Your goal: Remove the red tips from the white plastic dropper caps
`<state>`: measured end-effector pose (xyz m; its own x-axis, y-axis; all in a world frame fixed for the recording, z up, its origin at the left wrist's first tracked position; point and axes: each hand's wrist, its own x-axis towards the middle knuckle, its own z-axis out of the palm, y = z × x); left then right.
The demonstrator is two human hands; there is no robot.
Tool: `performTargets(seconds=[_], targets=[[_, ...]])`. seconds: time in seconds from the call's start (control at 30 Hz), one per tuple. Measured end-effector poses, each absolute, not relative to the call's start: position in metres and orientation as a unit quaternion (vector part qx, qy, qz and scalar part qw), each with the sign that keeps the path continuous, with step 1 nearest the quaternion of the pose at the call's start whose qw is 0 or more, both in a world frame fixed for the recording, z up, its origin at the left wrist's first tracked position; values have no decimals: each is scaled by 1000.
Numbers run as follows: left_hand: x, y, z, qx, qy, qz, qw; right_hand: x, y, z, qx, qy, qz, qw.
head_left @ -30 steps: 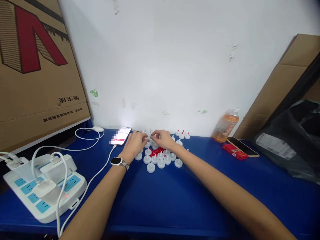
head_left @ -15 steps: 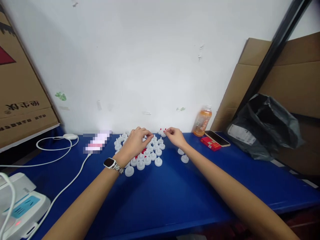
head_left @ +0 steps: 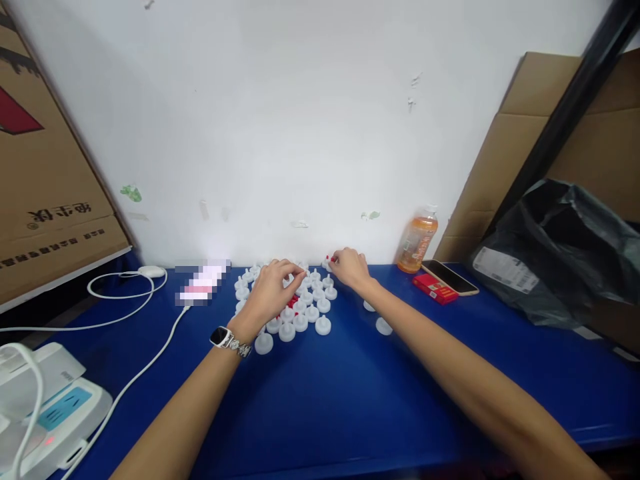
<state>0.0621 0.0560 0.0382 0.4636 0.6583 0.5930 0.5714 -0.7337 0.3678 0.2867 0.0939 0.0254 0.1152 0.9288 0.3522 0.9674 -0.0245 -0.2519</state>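
Observation:
Several white plastic nozzle caps (head_left: 323, 325), round with a thin spout on top, stand close together on the blue table. Small red tips (head_left: 292, 302) lie among them. My left hand (head_left: 274, 287) hovers over this cluster with thumb and fingertips drawn together; whatever they pinch is too small to make out. At the back, by the wall, my right hand (head_left: 351, 268) pinches a small red tip (head_left: 333, 259) at a white nozzle cap (head_left: 327, 264), partly hidden by the fingers. Beside my right forearm sits another white cap (head_left: 384, 326), partly covered.
An orange drink bottle (head_left: 418, 240), a phone (head_left: 453, 277) and a red packet (head_left: 435, 289) are at the right, near a dark plastic bag (head_left: 555, 260). On the left are a power strip (head_left: 70, 413), white cables and a blurred-out device (head_left: 203, 283). Cardboard stands on both sides.
The view has shifted slightly, so the things at the right appear farther right. My right hand's fingers now cover more of the caps at the back. My left hand keeps its pinch over the cluster.

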Motion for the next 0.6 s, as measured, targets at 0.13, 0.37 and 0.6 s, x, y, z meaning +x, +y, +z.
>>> performTargets(seconds=[0.13,0.37,0.6], targets=[[48,49,36,844,361,389,72,268,56,36,-584,-731,22,352],[34,31,42,875,350,335,-9,198,9,33,-465,-742,175,450],[30,30,42,899,318,297,-59,186,-1,27,-457,-721,144,500]])
